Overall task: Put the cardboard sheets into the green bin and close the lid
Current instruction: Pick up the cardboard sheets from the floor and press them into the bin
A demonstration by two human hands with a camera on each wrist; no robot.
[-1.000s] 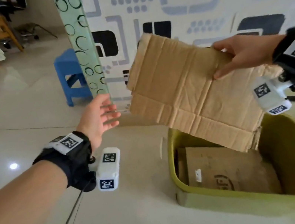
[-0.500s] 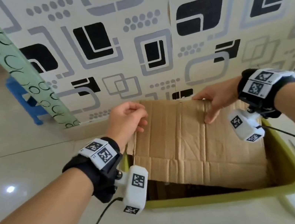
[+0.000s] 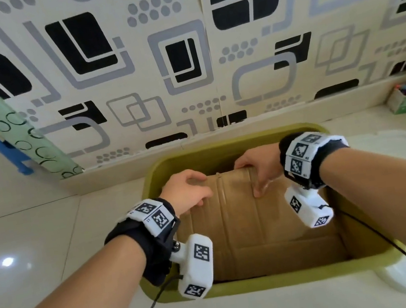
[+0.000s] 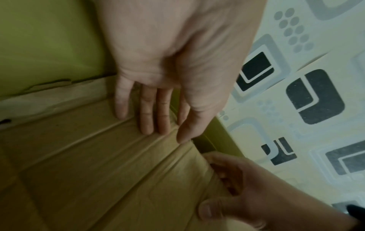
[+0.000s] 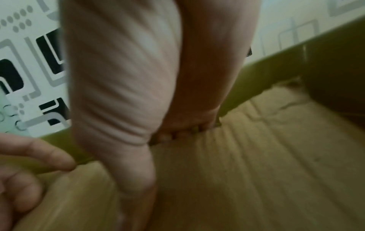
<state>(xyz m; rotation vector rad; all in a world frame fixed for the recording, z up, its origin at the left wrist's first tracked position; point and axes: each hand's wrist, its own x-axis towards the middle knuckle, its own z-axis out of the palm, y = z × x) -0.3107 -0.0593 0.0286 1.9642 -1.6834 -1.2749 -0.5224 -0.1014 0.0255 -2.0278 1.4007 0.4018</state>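
Cardboard sheet [image 3: 257, 225] lies inside the green bin [image 3: 245, 285], its near edge low against the bin's near wall, its far edge raised toward the far wall. I note my left hand [image 3: 188, 192] flat on it, fingers [image 4: 147, 115] straight, pressing. My right hand [image 3: 259, 168] pinches the far edge. Step in hand: seating the sheet. Next, I judge, both hands must let go and fetch the white lid [image 3: 394, 148] just right of the bin.
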